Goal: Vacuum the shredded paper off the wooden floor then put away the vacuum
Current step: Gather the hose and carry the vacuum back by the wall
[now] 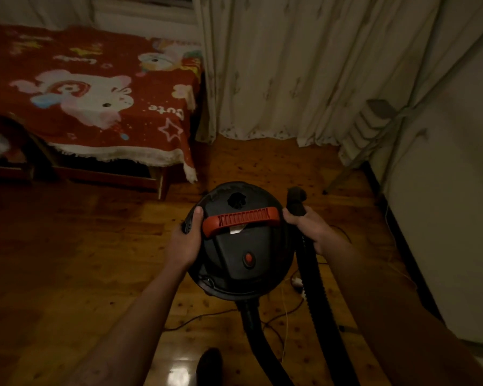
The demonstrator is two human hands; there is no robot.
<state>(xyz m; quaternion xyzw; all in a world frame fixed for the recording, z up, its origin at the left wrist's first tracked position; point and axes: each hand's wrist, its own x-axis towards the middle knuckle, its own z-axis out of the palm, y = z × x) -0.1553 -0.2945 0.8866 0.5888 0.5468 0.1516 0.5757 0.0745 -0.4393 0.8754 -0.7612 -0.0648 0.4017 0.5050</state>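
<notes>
Since no shredded paper shows on the wooden floor (pixel 81 246) around the vacuum (pixel 240 246), we judge the putting-away in hand; our left grip (pixel 186 240) curls round its left rim; our right grip (pixel 310 229) clasps the hose (pixel 313 274) just beside its right side; next calls for a level lift.

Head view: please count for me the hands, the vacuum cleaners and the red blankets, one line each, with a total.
Hands: 2, the left hand gripping the vacuum cleaner, the right hand holding the hose
Vacuum cleaners: 1
Red blankets: 1
Total: 4
</notes>
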